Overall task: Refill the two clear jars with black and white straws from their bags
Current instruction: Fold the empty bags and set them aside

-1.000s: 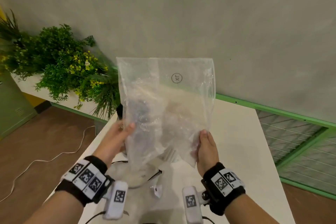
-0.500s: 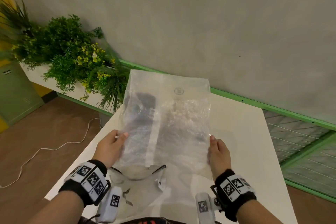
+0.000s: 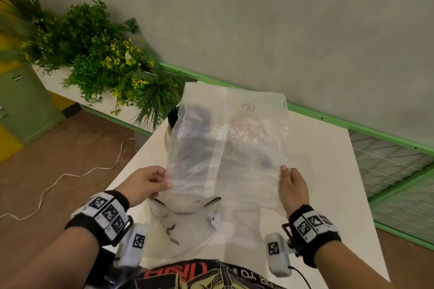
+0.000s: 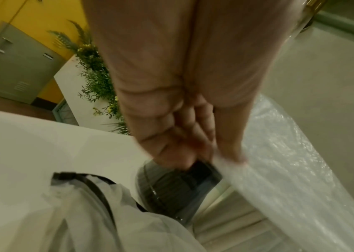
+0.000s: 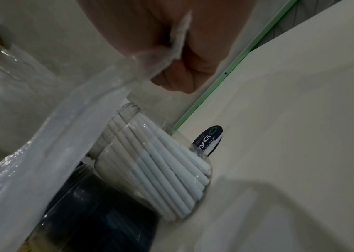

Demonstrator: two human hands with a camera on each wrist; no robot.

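I hold an empty clear plastic bag point(image 3: 230, 143) stretched flat over the white table point(image 3: 328, 171). My left hand point(image 3: 167, 182) pinches its near left corner and my right hand point(image 3: 285, 172) pinches its near right corner. Under the bag stand two clear jars. The jar of black straws point(image 3: 173, 116) shows at the bag's left edge. In the right wrist view the jar of white straws point(image 5: 150, 162) stands beside the jar of black straws point(image 5: 98, 213), below the bag point(image 5: 53, 136). The left wrist view shows my left hand point(image 4: 210, 156) pinching the bag point(image 4: 290, 170) above the black-straw jar point(image 4: 171, 184).
A second clear bag with a black strip point(image 3: 187, 216) lies crumpled on the table near me. A small dark label point(image 5: 209, 138) lies behind the white-straw jar. Green plants point(image 3: 98, 58) stand at the left, a grey wall point(image 3: 281, 19) behind. A white cable point(image 3: 77, 171) lies on the floor.
Both hands have spread apart and lowered the bag from upright in front of me to lying slanted over the jars. The hands keep hold of its corners.
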